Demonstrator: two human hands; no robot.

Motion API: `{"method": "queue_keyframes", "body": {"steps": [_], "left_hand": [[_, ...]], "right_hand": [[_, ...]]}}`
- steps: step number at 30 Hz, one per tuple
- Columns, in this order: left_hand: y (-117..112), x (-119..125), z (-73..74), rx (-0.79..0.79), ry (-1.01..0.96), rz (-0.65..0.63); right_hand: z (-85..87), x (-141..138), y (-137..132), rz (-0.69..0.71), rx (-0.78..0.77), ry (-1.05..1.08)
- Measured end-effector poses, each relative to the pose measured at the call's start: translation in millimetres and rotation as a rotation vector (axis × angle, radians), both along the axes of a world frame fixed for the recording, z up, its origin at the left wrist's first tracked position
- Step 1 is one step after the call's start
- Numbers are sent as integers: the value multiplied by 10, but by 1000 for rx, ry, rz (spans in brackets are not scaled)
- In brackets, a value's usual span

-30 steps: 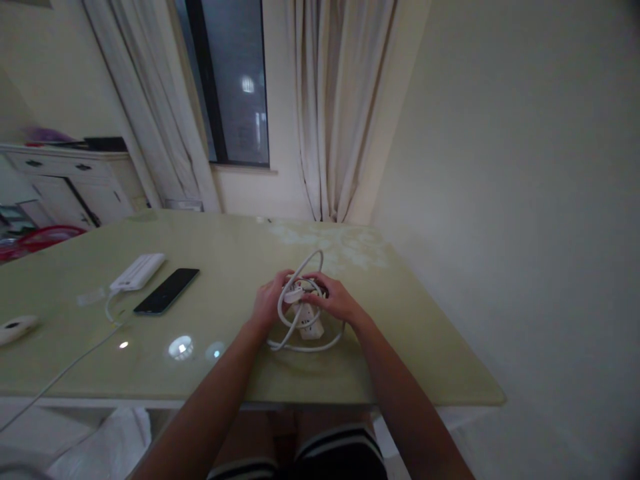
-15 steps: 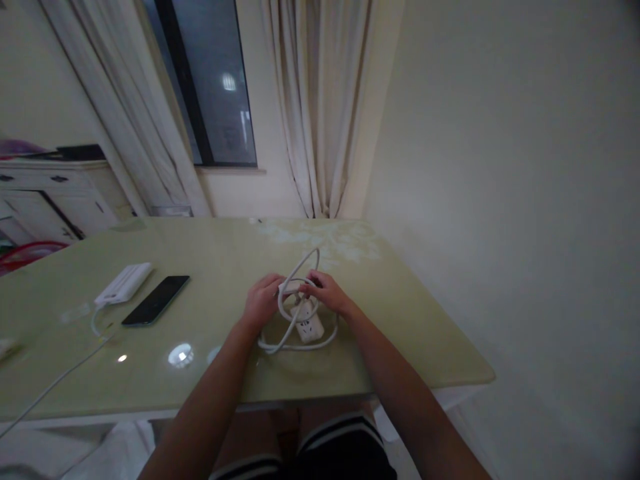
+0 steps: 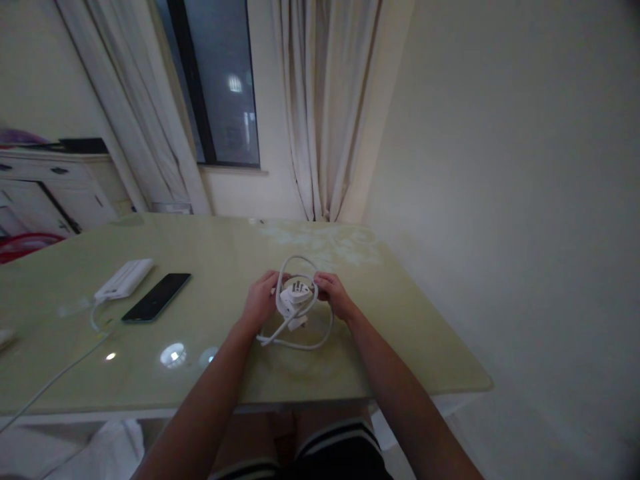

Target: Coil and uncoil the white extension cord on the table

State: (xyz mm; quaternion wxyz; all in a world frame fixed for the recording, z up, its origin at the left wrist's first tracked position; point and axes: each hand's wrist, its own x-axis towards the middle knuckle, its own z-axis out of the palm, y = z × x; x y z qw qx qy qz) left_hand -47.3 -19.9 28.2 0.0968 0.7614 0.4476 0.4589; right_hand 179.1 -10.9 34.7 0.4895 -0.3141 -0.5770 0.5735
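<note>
Between my hands is a white extension cord, its pale cable point(image 3: 300, 347) lying in loose loops on the table. Its white socket block point(image 3: 299, 293) sits within the loops, with a dark-marked face turned up. My left hand point(image 3: 262, 297) is closed at the left side of the loops, its fingertips partly hidden behind the cord. On the other side, my right hand point(image 3: 334, 293) pinches the cable loop near the block. Part of the block is covered by cable strands.
Left on the glossy green table point(image 3: 210, 247) lie a black phone point(image 3: 157, 298) and a white power bank point(image 3: 125, 279) with a thin cable point(image 3: 60, 377) running off the near edge. A wall point(image 3: 500, 200) borders the right side; curtains and a window stand behind.
The socket block has turned over, so its outlet holes no longer face me. The upper cable loop has shifted left and lower. Both hands stay close to the cord.
</note>
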Motion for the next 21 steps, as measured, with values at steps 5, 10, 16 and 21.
{"method": "queue_keyframes", "body": {"steps": [5,10,16,21], "left_hand": [[24,24,-47,-86,-104,8],[36,31,-34,-50,-112,55],[63,-19,-17,7,-166,23],[143,-64,-71,-5,-410,75]], "right_hand": [[5,-16,5,8,-50,-65],[-109,-58,98,-19,-130,-195],[-172,-91,186,-128,-59,-191],[-160,-59,263,-170,48,-198]]}}
